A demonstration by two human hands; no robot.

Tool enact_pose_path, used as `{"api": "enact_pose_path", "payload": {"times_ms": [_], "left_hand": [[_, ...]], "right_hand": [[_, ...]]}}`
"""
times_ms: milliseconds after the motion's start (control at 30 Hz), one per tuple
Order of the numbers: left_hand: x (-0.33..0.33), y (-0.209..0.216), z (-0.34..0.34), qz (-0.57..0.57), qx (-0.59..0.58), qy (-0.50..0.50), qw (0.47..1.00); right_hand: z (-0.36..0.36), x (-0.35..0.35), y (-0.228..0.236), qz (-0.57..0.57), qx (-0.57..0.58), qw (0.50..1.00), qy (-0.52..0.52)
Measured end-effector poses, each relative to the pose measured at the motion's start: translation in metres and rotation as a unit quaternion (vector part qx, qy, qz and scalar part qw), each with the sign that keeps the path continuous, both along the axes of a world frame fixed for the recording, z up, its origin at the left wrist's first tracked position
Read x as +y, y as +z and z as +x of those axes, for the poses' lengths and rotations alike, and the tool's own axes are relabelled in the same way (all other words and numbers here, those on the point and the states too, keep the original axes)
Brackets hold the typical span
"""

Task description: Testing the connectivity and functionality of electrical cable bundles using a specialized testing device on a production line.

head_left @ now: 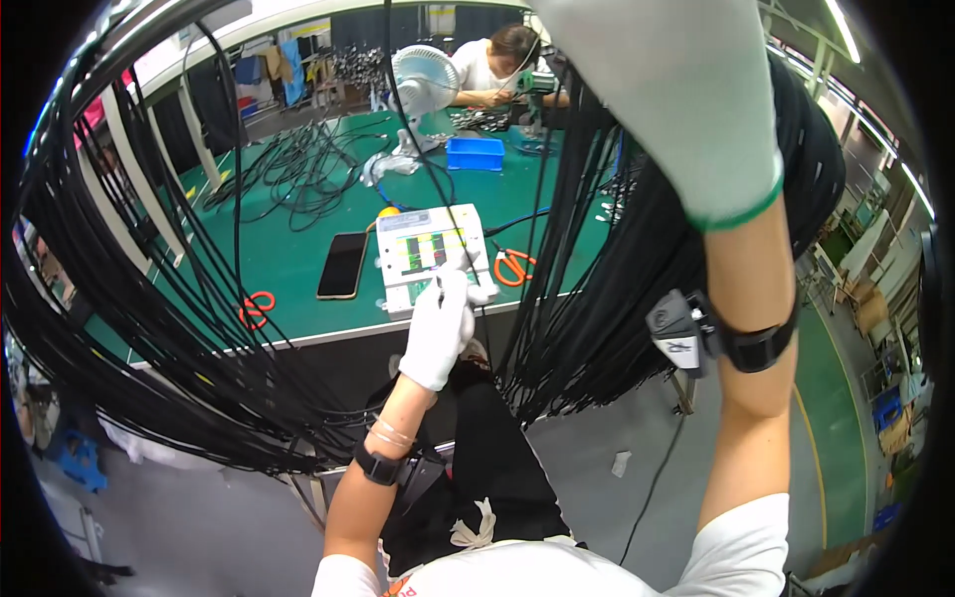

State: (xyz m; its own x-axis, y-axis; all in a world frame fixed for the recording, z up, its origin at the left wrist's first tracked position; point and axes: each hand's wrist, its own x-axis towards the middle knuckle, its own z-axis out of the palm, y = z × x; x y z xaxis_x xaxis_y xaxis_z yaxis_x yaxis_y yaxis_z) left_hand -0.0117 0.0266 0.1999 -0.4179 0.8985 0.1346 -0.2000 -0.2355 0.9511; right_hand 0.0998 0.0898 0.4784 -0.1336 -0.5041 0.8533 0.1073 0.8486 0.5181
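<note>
My left hand (438,333), in a white glove, is at the front edge of a white tester box (430,244) with a lit display. Its fingers are pinched together, and a small dark piece shows between them; what it is I cannot make out. From above, a thin black cable (445,204) runs down across the box to beside these fingers. My right hand (667,90), gloved in white with a green cuff, is raised high and close to the camera at the upper right. Its fingers lie outside the picture, so its grip is hidden.
Thick bundles of black cables (637,269) hang at right, others (129,328) at left. On the green table (288,224) lie a phone (342,266), orange-handled scissors (513,267), a second orange-handled pair (257,309) and a blue bin (475,154). Behind stand a fan (423,80) and a seated co-worker (477,75).
</note>
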Motion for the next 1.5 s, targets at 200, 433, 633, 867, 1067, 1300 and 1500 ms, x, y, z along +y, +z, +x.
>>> {"api": "enact_pose_path", "payload": {"times_ms": [200, 433, 633, 867, 1067, 1300, 1500], "left_hand": [[-0.021, -0.035, 0.01, -0.029, 0.056, -0.059, 0.996], [-0.059, -0.137, 0.024, -0.234, -0.196, -0.118, 0.945], [-0.013, -0.197, 0.014, -0.293, -0.35, -0.15, 0.877], [-0.043, -0.185, 0.035, -0.194, -0.212, -0.082, 0.954], [-0.064, -0.121, 0.052, -0.189, 0.341, 0.004, 0.921], [-0.03, -0.068, -0.018, -0.117, 0.254, 0.266, 0.923], [0.019, -0.089, -0.057, -0.096, 0.007, 0.166, 0.981]], "right_hand": [[-0.014, 0.015, -0.161, -0.345, -0.045, 0.932, 0.104], [0.01, 0.011, -0.344, -0.872, -0.183, 0.394, 0.227], [0.056, -0.053, -0.352, -0.703, -0.466, 0.461, 0.276], [0.062, -0.024, -0.403, -0.752, -0.315, 0.579, 0.004], [0.041, -0.017, -0.399, -0.868, -0.214, 0.334, 0.299], [0.011, 0.003, -0.352, -0.855, -0.118, 0.493, 0.108], [-0.028, 0.038, -0.357, -0.884, -0.104, 0.416, 0.188]]}}
